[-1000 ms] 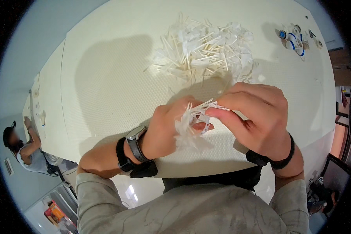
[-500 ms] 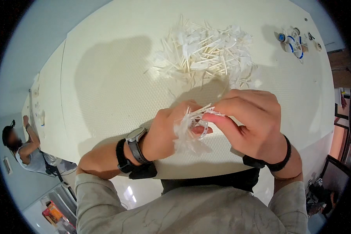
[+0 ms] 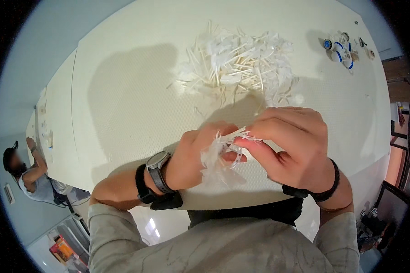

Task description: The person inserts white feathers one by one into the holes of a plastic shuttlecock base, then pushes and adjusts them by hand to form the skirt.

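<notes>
While the left hand (image 3: pixel 191 157) held a feathered white strip (image 3: pixel 217 166), the right hand (image 3: pixel 292 146) was pinching the upper part of it. This strip was over the near part of the pale surface (image 3: pixel 127 100). Farther away lay a pile of white feathers (image 3: pixel 241 63), and at the right, some small blue and white items (image 3: pixel 336 56).

A pale table (image 3: pixel 132 109) spreads wide, with small round pieces (image 3: pixel 327 44), some blue and white, clustered near its far right edge; at its left end is a person (image 3: pixel 35 184) in a light top, one arm on it, a grey-blue wall (image 3: pixel 13 113) behind; an orange package (image 3: pixel 62 249) sits lower left, above a glossy floor (image 3: pixel 171 227)
</notes>
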A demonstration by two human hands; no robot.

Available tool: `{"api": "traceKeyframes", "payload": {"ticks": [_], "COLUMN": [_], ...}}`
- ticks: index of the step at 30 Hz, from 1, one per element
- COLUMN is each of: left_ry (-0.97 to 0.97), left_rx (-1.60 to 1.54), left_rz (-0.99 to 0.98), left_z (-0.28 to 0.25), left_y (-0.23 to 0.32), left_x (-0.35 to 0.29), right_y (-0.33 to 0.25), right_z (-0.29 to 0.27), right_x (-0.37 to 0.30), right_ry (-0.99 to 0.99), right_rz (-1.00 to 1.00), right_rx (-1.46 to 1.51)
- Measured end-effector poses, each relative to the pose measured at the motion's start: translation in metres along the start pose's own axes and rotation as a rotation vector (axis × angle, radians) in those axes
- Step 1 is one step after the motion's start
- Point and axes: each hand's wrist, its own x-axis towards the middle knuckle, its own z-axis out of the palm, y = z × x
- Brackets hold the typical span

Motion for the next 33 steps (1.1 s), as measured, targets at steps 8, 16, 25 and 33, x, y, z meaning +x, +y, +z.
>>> {"api": "traceKeyframes", "payload": {"ticks": [8,16,25,33], "left_ry": [0.111,-0.090,-0.065,-0.039], "left_rx": [0.302,0.129,0.140,-0.091], "left_rz": [0.192,-0.029,-0.093,-0.103], "left_z": [0.003,-0.001,0.001,0.003], "left_y": [0.018,-0.002,0.020,0.020], "left_x": [0.002,-0.001,0.005,0.004], "right_y": [-0.006,-0.007,-0.001,0.001], "right_z": [-0.010,-0.008,-0.003,-0.004], "right_x": [0.000,0.003,0.001,0.002], "right_ry": [-0.031,-0.062,-0.064,-0.053], "right_rz": [-0.043,-0.063,-0.032,0.004], "right_rx": [-0.127,-0.067,0.010,0.048]}}
